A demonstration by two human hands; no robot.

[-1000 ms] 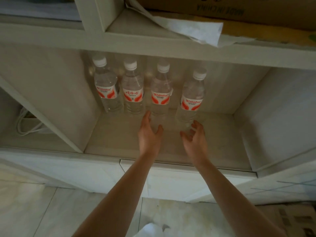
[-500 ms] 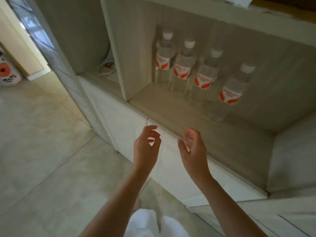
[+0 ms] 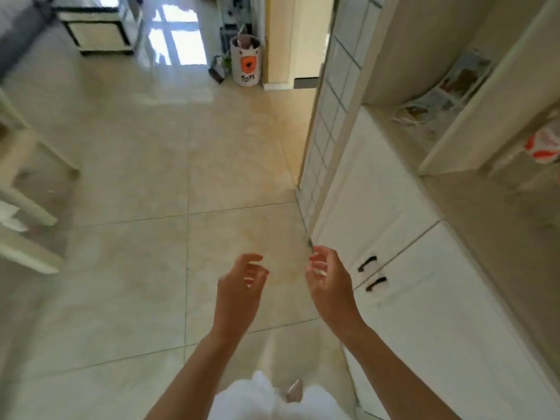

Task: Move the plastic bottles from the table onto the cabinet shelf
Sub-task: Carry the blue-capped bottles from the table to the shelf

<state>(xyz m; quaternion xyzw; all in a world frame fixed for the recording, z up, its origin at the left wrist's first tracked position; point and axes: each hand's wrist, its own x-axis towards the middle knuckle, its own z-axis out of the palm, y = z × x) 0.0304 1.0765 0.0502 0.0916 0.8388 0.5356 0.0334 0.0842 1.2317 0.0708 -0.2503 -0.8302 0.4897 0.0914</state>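
Both of my hands are empty in the head view: my left hand [image 3: 239,286] and my right hand [image 3: 330,283] hang out in front of me over the glossy beige tiled floor [image 3: 145,183], fingers loosely curled, palms turned toward each other, touching nothing. One clear plastic bottle with a red-and-white label [image 3: 542,148] shows, blurred, at the far right edge, standing on the pale wooden cabinet shelf [image 3: 472,195] above the white cabinet doors with black handles [image 3: 394,225]; I cannot tell from here how many others stand beside it. That shelf lies to my right, nearer my right hand, yet neither hand reaches toward it. Pale cream furniture legs [image 3: 27,189] stand at the left edge, nearer my left hand; whether they belong to the worktop carrying the remaining bottles I cannot tell, since no top and no bottles show there. I judge the coming move to be a walk away from the shelf toward more bottles, which lie outside this view.
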